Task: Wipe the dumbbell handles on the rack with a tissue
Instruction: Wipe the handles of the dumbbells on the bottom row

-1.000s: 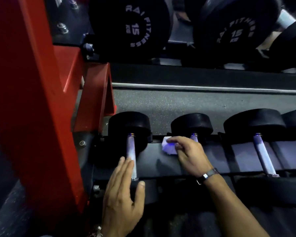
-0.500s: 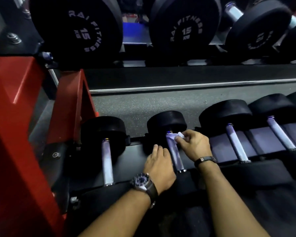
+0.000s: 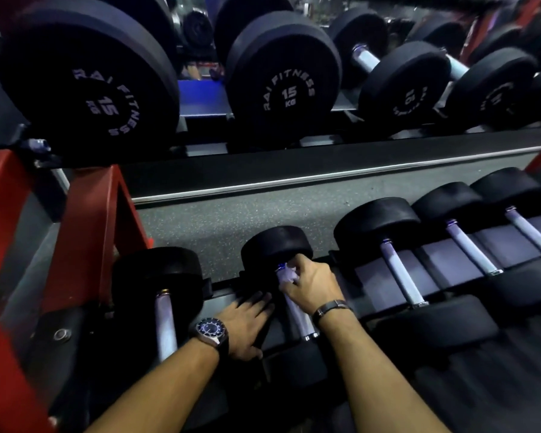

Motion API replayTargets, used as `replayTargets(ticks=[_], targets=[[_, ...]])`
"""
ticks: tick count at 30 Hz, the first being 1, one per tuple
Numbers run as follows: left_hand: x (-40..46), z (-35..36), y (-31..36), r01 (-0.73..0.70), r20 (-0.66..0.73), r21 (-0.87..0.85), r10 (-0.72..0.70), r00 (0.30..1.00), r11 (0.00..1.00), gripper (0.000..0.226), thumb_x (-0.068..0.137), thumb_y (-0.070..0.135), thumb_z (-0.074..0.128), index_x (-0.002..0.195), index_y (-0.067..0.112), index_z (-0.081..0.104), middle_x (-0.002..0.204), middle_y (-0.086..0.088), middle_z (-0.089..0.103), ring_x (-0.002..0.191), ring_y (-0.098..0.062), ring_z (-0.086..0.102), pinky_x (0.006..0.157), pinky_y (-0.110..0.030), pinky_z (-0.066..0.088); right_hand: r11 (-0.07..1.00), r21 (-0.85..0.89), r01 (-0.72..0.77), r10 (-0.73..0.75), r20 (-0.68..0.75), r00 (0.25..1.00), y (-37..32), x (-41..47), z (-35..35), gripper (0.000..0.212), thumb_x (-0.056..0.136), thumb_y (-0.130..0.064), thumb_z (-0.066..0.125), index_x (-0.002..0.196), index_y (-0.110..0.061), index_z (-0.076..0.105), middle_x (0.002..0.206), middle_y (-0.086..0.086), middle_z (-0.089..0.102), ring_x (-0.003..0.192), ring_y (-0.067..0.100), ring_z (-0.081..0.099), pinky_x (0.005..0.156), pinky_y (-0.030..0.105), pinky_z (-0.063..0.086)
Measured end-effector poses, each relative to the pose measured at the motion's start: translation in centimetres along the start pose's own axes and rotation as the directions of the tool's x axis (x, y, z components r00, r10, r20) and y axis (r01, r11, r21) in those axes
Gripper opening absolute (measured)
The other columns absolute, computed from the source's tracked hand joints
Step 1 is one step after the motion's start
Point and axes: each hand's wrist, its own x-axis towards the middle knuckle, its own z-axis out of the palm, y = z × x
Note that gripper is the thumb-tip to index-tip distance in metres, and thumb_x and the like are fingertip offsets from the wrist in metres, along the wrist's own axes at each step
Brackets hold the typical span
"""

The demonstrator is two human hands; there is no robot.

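Tissue [image 3: 289, 274], soft and tear-prone, sits pinched in the right hand [image 3: 314, 287] against the second dumbbell handle [image 3: 297, 310] on the lower rack [image 3: 219, 296]; left hand [image 3: 247, 323] rests flat, grasping nothing.

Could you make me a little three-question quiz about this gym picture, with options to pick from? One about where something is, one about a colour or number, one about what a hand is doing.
1. Where is the tissue?
A. on the floor
B. at the far end of the second handle from the left on the lower row
C. on an upper-row dumbbell

2. What number is printed on the two big upper-left dumbbells?
A. 15
B. 40
C. 5

3. What is the left hand doing?
A. gripping a handle
B. lying flat with straight fingers on the rack
C. holding the tissue

Answers:
1. B, the right hand presses the tissue onto the second handle near its far weight.
2. A, both 15 kg dumbbells read "15 KG".
3. B, it rests palm down between the first handle and the second.
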Motion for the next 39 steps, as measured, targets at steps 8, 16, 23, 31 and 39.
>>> replayTargets(ticks=[8, 16, 23, 31, 39], targets=[[0.2, 0.4, -0.2, 0.033, -0.072, -0.069, -0.038, 0.997, 0.997, 0.086, 0.096, 0.047, 0.054, 0.159, 0.014, 0.005, 0.167, -0.005, -0.005, 0.153, -0.023, -0.006, 0.123, -0.043, 0.000, 0.997, -0.025, 0.074, -0.072, 0.068, 0.995, 1.6, 0.0, -0.4, 0.016, 0.079, -0.029, 0.064, 0.081, -0.014, 0.071, 0.081, 0.008, 0.071, 0.086, 0.030, 0.065, 0.072, 0.036, 0.051], [0.4, 1.0, -0.1, 0.065, -0.056, -0.073, -0.069, 0.996, 0.995, 0.089, 0.095, 0.045, 0.057, 0.159, 0.013, 0.003, 0.167, -0.006, -0.007, 0.153, -0.024, -0.008, 0.122, -0.044, -0.001, 0.958, -0.158, 0.240, -0.237, 0.038, 0.971, -0.3, -0.4, 0.4, 0.028, 0.089, -0.034, 0.049, 0.087, -0.013, 0.068, 0.085, 0.013, 0.069, 0.086, 0.038, 0.063, 0.070, 0.037, 0.048], [0.4, 0.8, -0.3, 0.044, -0.046, -0.073, -0.047, 0.998, 0.996, 0.089, 0.095, 0.045, 0.056, 0.159, 0.013, 0.002, 0.167, -0.007, -0.008, 0.153, -0.025, -0.007, 0.122, -0.044, 0.001, 0.973, -0.075, 0.218, -0.221, -0.030, 0.975, 0.1, -0.4, 1.1, 0.028, 0.079, -0.013, 0.059, 0.103, -0.019, 0.072, 0.089, 0.007, 0.064, 0.084, 0.031, 0.062, 0.070, 0.037, 0.051], [0.5, 0.6, -0.7, 0.023, -0.068, -0.112, -0.031, 0.997, 0.993, 0.091, 0.092, 0.045, 0.060, 0.159, 0.014, 0.006, 0.167, -0.006, -0.003, 0.154, -0.024, -0.004, 0.123, -0.043, 0.004, 0.966, -0.138, 0.219, -0.214, 0.051, 0.975, 0.5, 0.0, 0.8, 0.016, 0.079, -0.021, 0.067, 0.090, -0.027, 0.077, 0.089, 0.003, 0.063, 0.085, 0.031, 0.065, 0.067, 0.030, 0.047], [0.3, 0.8, -0.6, 0.026, -0.091, -0.075, -0.033, 0.995, 0.997, 0.089, 0.092, 0.045, 0.060, 0.159, 0.014, 0.009, 0.167, -0.007, 0.001, 0.153, -0.026, 0.001, 0.122, -0.042, 0.009, 0.973, -0.143, 0.182, -0.179, 0.032, 0.983, 0.1, 0.2, 0.4, 0.013, 0.081, -0.023, 0.068, 0.089, -0.025, 0.077, 0.090, 0.005, 0.067, 0.086, 0.031, 0.064, 0.069, 0.031, 0.047]])
